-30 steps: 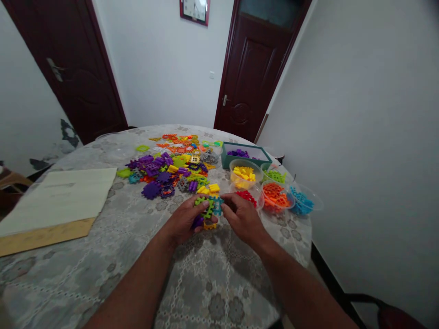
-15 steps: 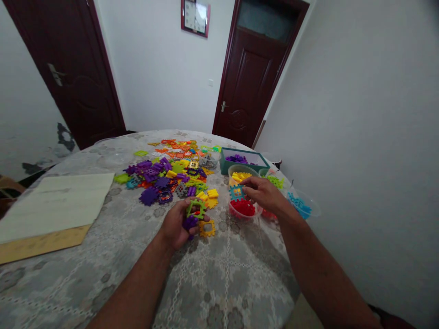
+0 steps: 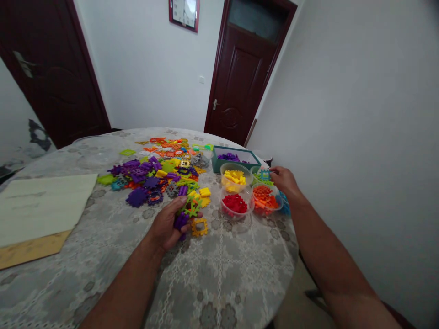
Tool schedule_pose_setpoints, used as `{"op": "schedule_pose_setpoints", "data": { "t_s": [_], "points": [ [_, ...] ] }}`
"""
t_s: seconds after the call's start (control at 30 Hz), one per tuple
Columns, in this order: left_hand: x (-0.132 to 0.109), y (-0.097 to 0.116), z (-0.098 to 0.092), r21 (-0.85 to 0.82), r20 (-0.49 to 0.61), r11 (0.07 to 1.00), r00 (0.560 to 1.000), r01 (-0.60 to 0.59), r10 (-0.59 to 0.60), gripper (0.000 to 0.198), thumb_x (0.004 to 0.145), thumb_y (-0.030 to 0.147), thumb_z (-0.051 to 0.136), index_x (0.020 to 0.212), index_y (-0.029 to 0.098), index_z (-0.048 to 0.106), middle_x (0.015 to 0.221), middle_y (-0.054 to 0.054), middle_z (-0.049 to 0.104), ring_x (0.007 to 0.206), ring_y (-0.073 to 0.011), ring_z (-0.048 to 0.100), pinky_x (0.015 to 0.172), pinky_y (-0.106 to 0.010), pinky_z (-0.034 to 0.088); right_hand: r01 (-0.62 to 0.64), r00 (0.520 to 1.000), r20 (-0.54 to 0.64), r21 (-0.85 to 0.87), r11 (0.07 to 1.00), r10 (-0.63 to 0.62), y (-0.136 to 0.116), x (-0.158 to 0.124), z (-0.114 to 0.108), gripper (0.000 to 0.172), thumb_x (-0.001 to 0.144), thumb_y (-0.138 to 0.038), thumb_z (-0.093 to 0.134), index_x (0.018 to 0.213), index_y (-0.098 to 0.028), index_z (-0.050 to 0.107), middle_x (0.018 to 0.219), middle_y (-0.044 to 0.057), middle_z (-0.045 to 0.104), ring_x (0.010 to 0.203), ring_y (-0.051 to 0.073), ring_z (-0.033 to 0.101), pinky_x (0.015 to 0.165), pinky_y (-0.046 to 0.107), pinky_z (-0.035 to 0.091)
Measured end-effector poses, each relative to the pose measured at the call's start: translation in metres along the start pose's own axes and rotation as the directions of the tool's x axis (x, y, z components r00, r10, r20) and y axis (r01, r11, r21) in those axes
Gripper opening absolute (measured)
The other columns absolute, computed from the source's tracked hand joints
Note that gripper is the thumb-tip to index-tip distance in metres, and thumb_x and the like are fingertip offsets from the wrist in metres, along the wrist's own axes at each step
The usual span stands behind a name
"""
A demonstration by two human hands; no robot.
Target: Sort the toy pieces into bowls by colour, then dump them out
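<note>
My left hand [image 3: 167,225] rests on the round table [image 3: 219,274], its fingers closed on a cluster of joined plastic pieces [image 3: 187,212], green and purple, with an orange square frame [image 3: 199,226] at its lower edge. My right hand [image 3: 284,180] reaches out to the right over the row of clear bowls and pinches a blue square piece [image 3: 265,175] above the bowl of green pieces [image 3: 258,176]. The bowl of blue pieces [image 3: 284,204] is mostly hidden under my right wrist.
A spread of loose coloured pieces [image 3: 154,171] covers the middle of the table. Clear bowls hold yellow [image 3: 234,176], red [image 3: 235,203] and orange [image 3: 265,197] pieces. A teal box [image 3: 233,157] holds purple ones. A pale board [image 3: 37,201] lies at the left. Two dark doors stand behind.
My right hand pulled the blue piece off the cluster and carried it right and away, out over the bowls. My left hand stayed put, still gripping the cluster.
</note>
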State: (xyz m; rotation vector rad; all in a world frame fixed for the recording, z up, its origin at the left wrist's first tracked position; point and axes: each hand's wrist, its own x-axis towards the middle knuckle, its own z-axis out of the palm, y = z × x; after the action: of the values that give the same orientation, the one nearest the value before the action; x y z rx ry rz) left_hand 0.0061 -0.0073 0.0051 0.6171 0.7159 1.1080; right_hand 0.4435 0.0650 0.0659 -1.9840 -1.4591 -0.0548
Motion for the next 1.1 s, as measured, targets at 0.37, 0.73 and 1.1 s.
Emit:
{"op": "schedule_pose_setpoints", "data": {
  "t_s": [0.37, 0.73, 1.1],
  "points": [
    [0.003, -0.002, -0.003, 0.056, -0.006, 0.998, 1.000, 0.002, -0.002, 0.032, 0.086, 0.034, 0.080, 0.106, 0.021, 0.059, 0.091, -0.007, 0.071, 0.076, -0.0275, 0.080, 0.032, -0.016, 0.036, -0.018, 1.000, -0.025, 0.037, 0.999, 0.019, 0.023, -0.010, -0.004, 0.032, 0.087, -0.028, 0.061, 0.110, -0.017, 0.080, 0.084, 0.006, 0.080, 0.079, 0.020, 0.074, 0.078, 0.030, 0.059],
    [0.006, -0.004, -0.003, 0.135, -0.019, 0.991, 0.999, -0.024, 0.027, 0.026, 0.088, 0.033, 0.077, 0.104, 0.020, 0.060, 0.092, -0.008, 0.072, 0.079, -0.0294, 0.081, 0.031, -0.016, 0.036, -0.048, 0.991, -0.129, -0.192, 0.980, 0.024, 0.065, -0.046, -0.054, 0.036, 0.090, -0.028, 0.055, 0.114, -0.020, 0.081, 0.110, 0.010, 0.081, 0.099, 0.024, 0.074, 0.092, 0.034, 0.055],
    [0.004, -0.003, 0.000, 0.195, -0.025, 0.980, 0.999, -0.030, 0.035, 0.023, 0.090, 0.033, 0.076, 0.103, 0.019, 0.062, 0.089, -0.006, 0.071, 0.073, -0.0269, 0.079, 0.031, -0.018, 0.038, 0.043, 0.981, -0.166, -0.321, 0.946, -0.101, 0.097, -0.064, -0.047, 0.033, 0.092, -0.021, 0.053, 0.114, -0.016, 0.078, 0.115, 0.016, 0.075, 0.110, 0.028, 0.067, 0.105, 0.040, 0.049]
  ]
}}
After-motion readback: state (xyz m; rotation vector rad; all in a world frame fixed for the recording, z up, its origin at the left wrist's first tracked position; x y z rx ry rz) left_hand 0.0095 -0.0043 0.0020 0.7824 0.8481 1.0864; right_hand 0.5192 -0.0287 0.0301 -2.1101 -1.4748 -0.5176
